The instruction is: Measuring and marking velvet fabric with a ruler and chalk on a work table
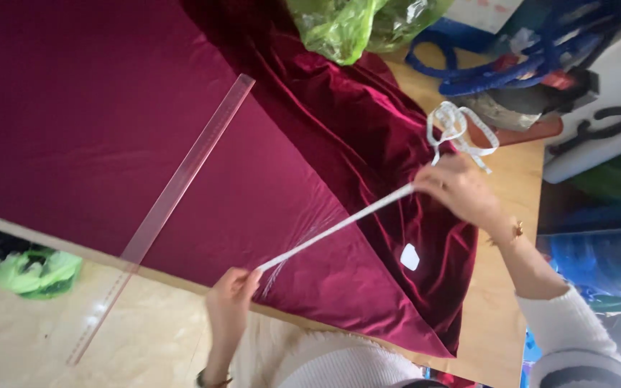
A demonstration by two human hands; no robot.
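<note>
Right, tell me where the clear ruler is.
In the head view, the clear ruler lies diagonally on the dark red fabric, left of the taut measuring tape, its lower end overhanging the table edge.

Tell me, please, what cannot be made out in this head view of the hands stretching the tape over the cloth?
- Tape measure markings: too small and blurred.
- Left hand fingertips: curled around the tape's end, hidden.
- Clear ruler scale: too faint.
- Red cloth: cut off by the top and left edges.
- Green bag: contents hidden, top cropped.
</note>
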